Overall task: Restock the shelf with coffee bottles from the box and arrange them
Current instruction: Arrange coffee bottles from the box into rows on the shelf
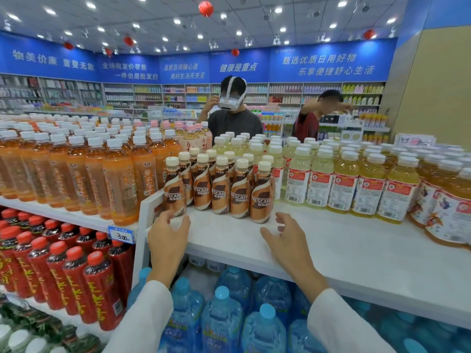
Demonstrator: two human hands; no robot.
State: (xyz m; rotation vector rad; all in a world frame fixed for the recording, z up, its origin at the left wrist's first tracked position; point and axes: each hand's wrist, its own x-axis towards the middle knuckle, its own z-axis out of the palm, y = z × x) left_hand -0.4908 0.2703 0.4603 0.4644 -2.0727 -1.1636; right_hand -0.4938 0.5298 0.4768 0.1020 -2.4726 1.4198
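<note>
Brown-and-cream plastic coffee bottles (220, 191), cream caps: standing in rows on the white shelf (331, 240), labels forward. Orange tea bottles (119, 184) are at 9 o'clock, yellow drink bottles (344, 186) at 3 o'clock.
Left hand (168, 233): grip released, fingers loosely curled at the front-left bottle's base; contact unclear.
Right hand (283, 235): grip released, empty, at 5 o'clock of the front-right bottle.
Both probably flank the row to square it.
Box: not in view.
</note>
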